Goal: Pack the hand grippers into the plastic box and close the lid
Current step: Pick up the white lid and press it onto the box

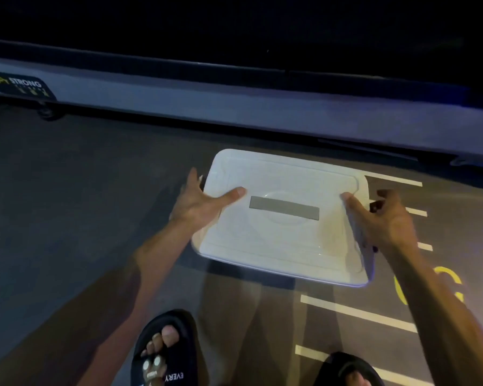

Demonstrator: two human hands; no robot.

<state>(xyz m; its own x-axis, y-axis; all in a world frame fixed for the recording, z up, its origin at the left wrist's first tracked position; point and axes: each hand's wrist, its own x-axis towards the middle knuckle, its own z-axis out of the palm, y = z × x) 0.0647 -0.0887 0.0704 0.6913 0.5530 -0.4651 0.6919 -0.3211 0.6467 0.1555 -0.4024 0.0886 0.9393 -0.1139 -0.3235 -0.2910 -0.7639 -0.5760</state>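
Two hands are on one lid [279, 218], and that is nearly all I can count here. My left hand [204, 201] holds the lid's left edge, thumb lying across the top and the other fingers reaching past the rim; my right hand [385, 218] grips the right edge the same way, thumb on top, fingers curled down beside the rim. I judge the task to be at its closing step: the white lid sits over the plastic box [370, 254], whose clear wall just shows along the right side, low over the floor [81, 190] in front of my two sandalled feet. No hand grippers are visible, so I take them to be inside, though I cannot confirm it. Whether the lid is pressed fully home or clipped I cannot tell; that looks like what is left.
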